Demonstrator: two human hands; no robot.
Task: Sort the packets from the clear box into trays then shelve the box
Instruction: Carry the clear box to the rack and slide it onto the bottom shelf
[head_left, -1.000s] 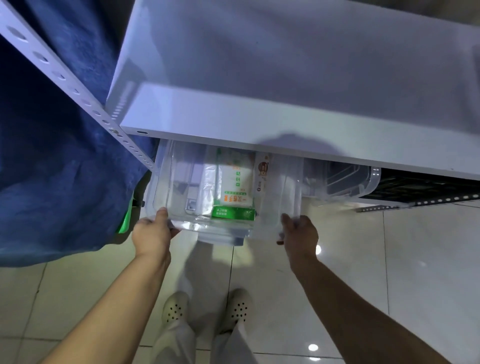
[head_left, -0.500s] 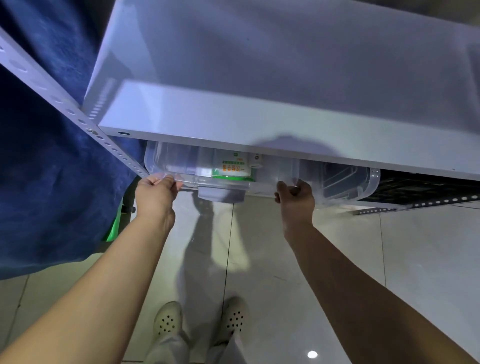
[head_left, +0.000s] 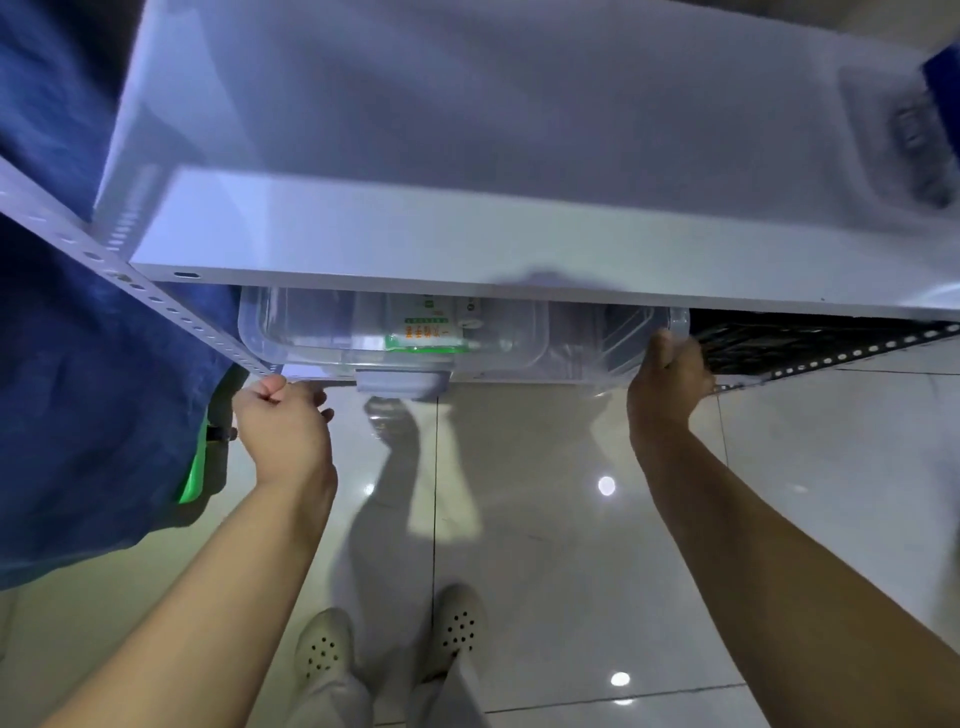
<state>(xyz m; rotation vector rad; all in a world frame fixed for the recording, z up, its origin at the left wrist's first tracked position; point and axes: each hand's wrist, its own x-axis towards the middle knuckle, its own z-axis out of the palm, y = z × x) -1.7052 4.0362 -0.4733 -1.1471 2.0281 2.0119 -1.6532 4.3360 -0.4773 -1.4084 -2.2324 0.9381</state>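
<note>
Right hand, right of centre: its grip is on the right end of a second clear plastic bin, thumb up on the rim, fingers hidden beneath. Left hand, left of centre: fingers curled into a loose fist just below the front edge of the lower shelf; whether that grip holds the edge or nothing cannot be told. Between and above the hands, the clear plastic box with rounded corners sits on the lower shelf, mostly under the white metal upper shelf that spans the middle of the frame; its front handle tab projects past the shelf edge. Inside the box, a white packet with green and orange print shows through the wall. A perforated white upright post runs diagonally at left, with dark blue cloth behind it. At the bottom, pale perforated clogs stand on the glossy tiled floor.
</note>
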